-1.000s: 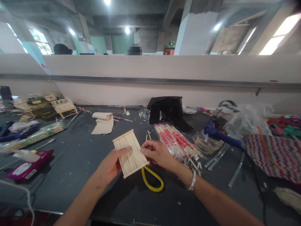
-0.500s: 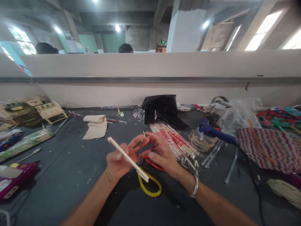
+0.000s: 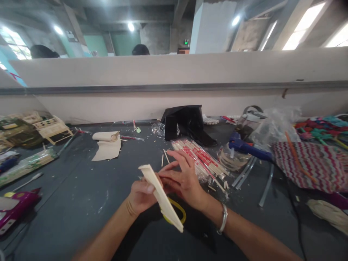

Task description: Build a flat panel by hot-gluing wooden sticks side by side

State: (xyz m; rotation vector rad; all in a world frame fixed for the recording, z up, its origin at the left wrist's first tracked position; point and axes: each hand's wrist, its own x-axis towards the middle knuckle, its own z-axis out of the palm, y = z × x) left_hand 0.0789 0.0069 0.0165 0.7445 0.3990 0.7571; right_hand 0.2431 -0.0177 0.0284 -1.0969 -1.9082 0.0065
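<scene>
One pale panel is gripped by the left hand, tilted nearly edge-on above the worktop. The right hand is beside it, upper fingers spread; whether its lower fingers hold anything cannot be told. Two loose sticks lie beyond the hands, near plastic-wrapped sticks too crowded to count. One yellow loop is partly hidden by the panel. One blue glue gun lies right. The worktop is dark, speckled with scraps; two people's heads show above a pale partition.
</scene>
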